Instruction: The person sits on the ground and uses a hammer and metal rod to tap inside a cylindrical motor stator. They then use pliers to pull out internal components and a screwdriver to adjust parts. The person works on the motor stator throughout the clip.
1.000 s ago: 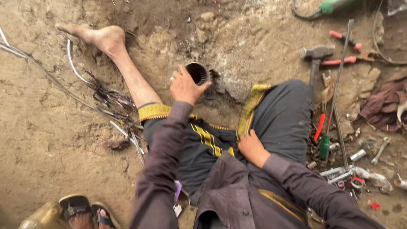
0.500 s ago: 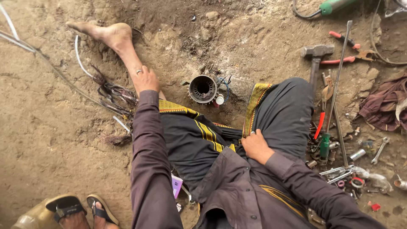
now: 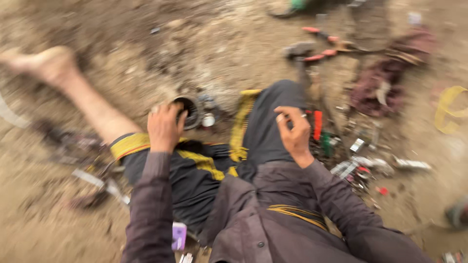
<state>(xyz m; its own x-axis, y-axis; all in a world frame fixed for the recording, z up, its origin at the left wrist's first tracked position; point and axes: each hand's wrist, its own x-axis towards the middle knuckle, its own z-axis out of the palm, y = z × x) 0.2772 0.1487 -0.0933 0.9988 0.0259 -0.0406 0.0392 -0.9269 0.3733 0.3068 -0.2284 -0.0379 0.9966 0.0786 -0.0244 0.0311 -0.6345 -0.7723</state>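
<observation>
The round metal part [image 3: 189, 112] lies on the ground between the legs — scattered tools [image 3: 358, 160] to its right (much blurred).

Rough, matt dirt ground [image 3: 204, 44]; dark metal cylinder [image 3: 189, 112] (dull, grimy); soft matt cloth trousers [image 3: 195, 175]; glossy red plastic tool handles [image 3: 319, 34].

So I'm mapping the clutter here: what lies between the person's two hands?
In the head view, between the left hand and right hand lie a small white cap-like piece and the yellow-trimmed edge of the dark garment.
</observation>
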